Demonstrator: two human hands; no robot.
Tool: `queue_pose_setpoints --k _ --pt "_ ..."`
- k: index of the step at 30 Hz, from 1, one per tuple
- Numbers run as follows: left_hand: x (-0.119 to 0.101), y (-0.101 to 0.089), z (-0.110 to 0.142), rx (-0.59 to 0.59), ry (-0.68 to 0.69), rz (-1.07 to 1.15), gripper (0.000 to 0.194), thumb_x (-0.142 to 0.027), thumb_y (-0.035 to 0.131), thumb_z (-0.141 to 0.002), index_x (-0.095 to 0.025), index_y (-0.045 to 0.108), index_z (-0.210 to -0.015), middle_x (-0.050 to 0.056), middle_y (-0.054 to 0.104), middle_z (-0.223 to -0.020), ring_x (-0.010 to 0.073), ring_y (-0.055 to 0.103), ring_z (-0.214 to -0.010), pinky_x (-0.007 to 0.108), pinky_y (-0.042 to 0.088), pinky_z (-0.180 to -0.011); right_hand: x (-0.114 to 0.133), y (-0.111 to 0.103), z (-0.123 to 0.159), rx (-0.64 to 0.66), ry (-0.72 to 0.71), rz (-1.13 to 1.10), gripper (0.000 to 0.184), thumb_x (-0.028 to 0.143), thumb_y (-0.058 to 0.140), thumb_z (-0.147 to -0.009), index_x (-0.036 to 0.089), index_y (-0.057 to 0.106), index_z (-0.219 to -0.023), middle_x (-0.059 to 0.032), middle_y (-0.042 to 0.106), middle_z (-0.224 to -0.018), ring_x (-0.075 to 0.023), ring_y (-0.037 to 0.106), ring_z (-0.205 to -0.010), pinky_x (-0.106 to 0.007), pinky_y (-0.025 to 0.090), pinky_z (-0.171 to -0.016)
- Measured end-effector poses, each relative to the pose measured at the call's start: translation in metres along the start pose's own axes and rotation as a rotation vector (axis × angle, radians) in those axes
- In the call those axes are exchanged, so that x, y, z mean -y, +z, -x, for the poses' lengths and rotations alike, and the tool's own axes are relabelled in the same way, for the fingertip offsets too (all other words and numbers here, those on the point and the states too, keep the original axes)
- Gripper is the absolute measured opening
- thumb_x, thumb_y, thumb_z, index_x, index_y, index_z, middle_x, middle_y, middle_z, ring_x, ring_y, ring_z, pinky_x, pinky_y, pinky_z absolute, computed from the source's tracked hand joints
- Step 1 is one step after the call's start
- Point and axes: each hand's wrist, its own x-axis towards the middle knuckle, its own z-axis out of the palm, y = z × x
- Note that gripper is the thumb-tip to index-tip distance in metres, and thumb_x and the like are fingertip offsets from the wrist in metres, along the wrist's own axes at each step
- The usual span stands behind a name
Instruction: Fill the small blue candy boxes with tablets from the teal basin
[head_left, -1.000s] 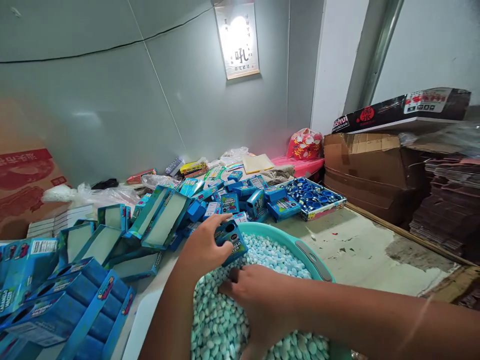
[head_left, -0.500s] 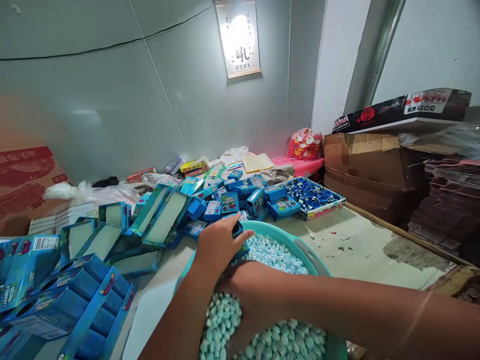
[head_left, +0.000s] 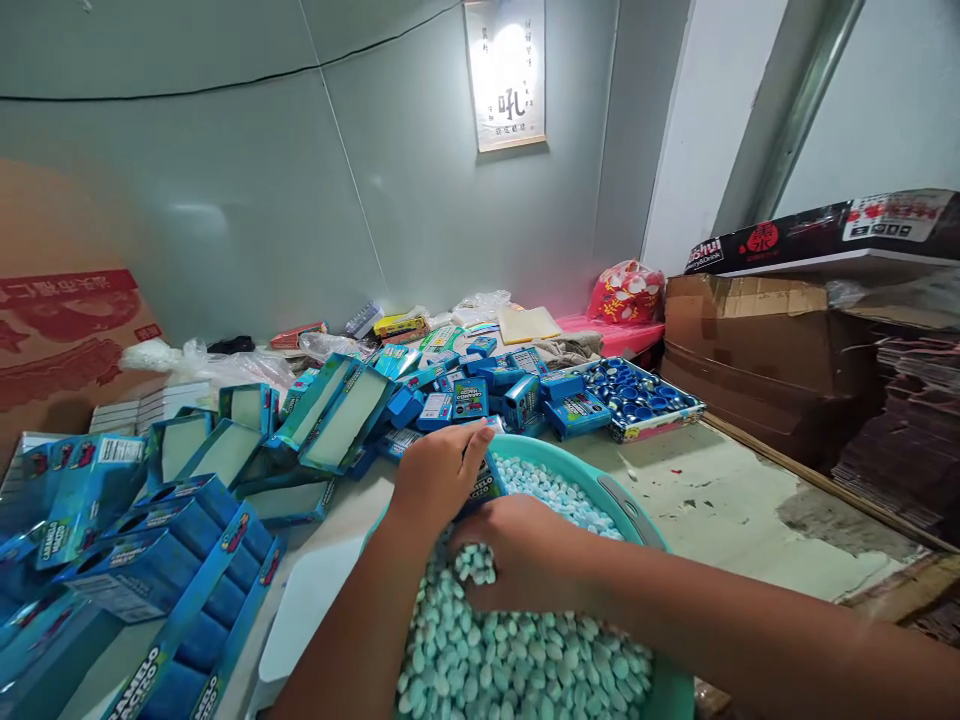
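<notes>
My left hand (head_left: 442,465) is closed around a small blue candy box (head_left: 484,487) above the far part of a turquoise basin (head_left: 592,478). Pale mint-green candies (head_left: 525,665) fill the basin. Close under the box, my right hand (head_left: 517,550) is curled with a clump of the same candies showing between its thumb and fingers. Part of the box is hidden behind both hands, and so are most of the right fingers.
Blue cartons (head_left: 172,560) crowd the left side. A heap of small blue boxes (head_left: 469,395) lies beyond the basin, beside a tray of round blue pieces (head_left: 637,395). Brown cardboard boxes (head_left: 757,350) stand at the right. A white lid or tray (head_left: 307,600) lies left of the basin.
My right hand has risen out of the candies with a clump in it, closer to the box. My left hand keeps hold of the box. The whole view has shifted slightly.
</notes>
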Motion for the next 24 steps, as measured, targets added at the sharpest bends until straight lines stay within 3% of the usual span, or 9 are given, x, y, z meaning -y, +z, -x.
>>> queue_pose_setpoints --k 5,8,10,13,17,20,24 --pt "0.001 0.001 0.001 -0.016 -0.023 0.021 0.058 -0.06 0.032 -0.105 -0.024 0.068 -0.134 0.011 0.072 -0.128 0.0307 0.068 -0.114 0.033 0.045 -0.081 -0.003 -0.004 0.002 -0.096 0.042 -0.076 0.019 0.032 0.071 -0.076 0.023 0.076 -0.093 -0.0032 0.077 -0.085 -0.0236 0.069 -0.077 -0.03 0.045 -0.066" --pt "0.003 0.002 0.0 -0.019 -0.015 0.046 0.06 -0.061 0.029 -0.105 -0.025 0.078 -0.105 0.007 0.078 -0.102 0.0241 0.07 -0.09 0.029 0.036 -0.065 -0.003 -0.005 0.002 -0.146 0.017 -0.227 0.018 0.025 0.069 -0.074 0.022 0.075 -0.09 -0.0015 0.076 -0.086 -0.0213 0.067 -0.076 -0.03 0.048 -0.071" --pt "0.005 0.002 0.0 -0.03 -0.023 0.049 0.067 -0.062 0.027 -0.105 -0.021 0.076 -0.084 0.006 0.076 -0.083 0.021 0.066 -0.074 0.03 0.028 -0.059 -0.002 -0.006 0.002 -0.202 0.037 -0.376 0.015 0.022 0.066 -0.072 0.021 0.073 -0.084 0.0 0.073 -0.081 -0.0193 0.064 -0.073 -0.029 0.048 -0.07" --pt "0.008 0.003 0.0 -0.035 -0.02 0.049 0.071 -0.061 0.024 -0.106 -0.019 0.071 -0.073 0.006 0.072 -0.074 0.0191 0.061 -0.066 0.031 0.025 -0.057 0.002 -0.009 0.002 -0.308 0.12 -0.62 0.01 0.024 0.063 -0.071 0.021 0.069 -0.077 0.0004 0.069 -0.076 -0.018 0.06 -0.07 -0.028 0.048 -0.066" --pt "0.01 0.002 0.0 0.022 0.057 0.065 0.058 -0.058 0.031 -0.106 -0.024 0.077 -0.098 0.004 0.078 -0.099 0.0205 0.07 -0.091 0.028 0.041 -0.069 0.007 -0.011 0.004 -0.323 0.292 -0.986 0.012 0.033 0.069 -0.071 0.023 0.064 -0.076 0.0036 0.055 -0.061 -0.0146 0.049 -0.052 -0.027 0.039 -0.05" --pt "0.011 0.002 0.001 0.058 0.094 0.066 0.043 -0.053 0.053 -0.1 -0.025 0.071 -0.128 0.005 0.072 -0.129 0.0246 0.066 -0.118 0.03 0.047 -0.091 0.008 -0.014 0.01 -0.428 0.343 -1.239 0.016 0.035 0.072 -0.072 0.023 0.061 -0.073 0.0031 0.055 -0.061 -0.0137 0.048 -0.05 -0.025 0.035 -0.047" --pt "0.011 0.004 0.002 0.094 0.133 0.074 0.049 -0.053 0.073 -0.087 -0.027 0.071 -0.128 0.006 0.072 -0.127 0.0272 0.068 -0.113 0.033 0.049 -0.094 0.006 -0.027 0.018 -0.593 0.318 -1.452 0.019 0.036 0.072 -0.076 0.022 0.059 -0.074 0.0027 0.056 -0.065 -0.0114 0.046 -0.048 -0.023 0.029 -0.042"
